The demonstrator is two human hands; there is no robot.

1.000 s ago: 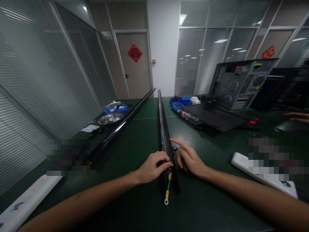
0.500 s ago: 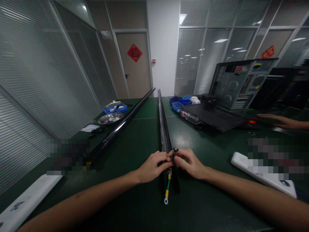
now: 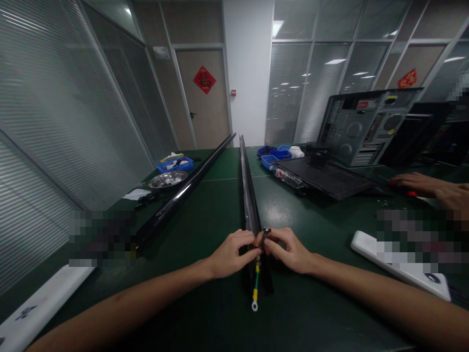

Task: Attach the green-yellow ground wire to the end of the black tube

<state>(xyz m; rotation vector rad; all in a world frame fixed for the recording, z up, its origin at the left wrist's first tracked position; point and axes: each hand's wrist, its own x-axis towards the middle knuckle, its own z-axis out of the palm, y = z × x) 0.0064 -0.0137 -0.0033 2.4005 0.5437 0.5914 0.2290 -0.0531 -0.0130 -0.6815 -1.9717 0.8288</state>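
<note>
While the right hand (image 3: 289,249) pinches a small wrench (image 3: 266,233) at the dark rail's (image 3: 248,190) near end, the left hand's (image 3: 229,255) fingers bend close beside it, their grip hidden.
On the green table (image 3: 220,210), a second rail (image 3: 183,191) lies to the left and a computer case (image 3: 361,129) stands right; beyond are a door (image 3: 214,110) and glass walls (image 3: 287,98).

The red diamond sign (image 3: 204,80) on the far door (image 3: 205,105) seems to read "福", somewhat blurred.
</note>
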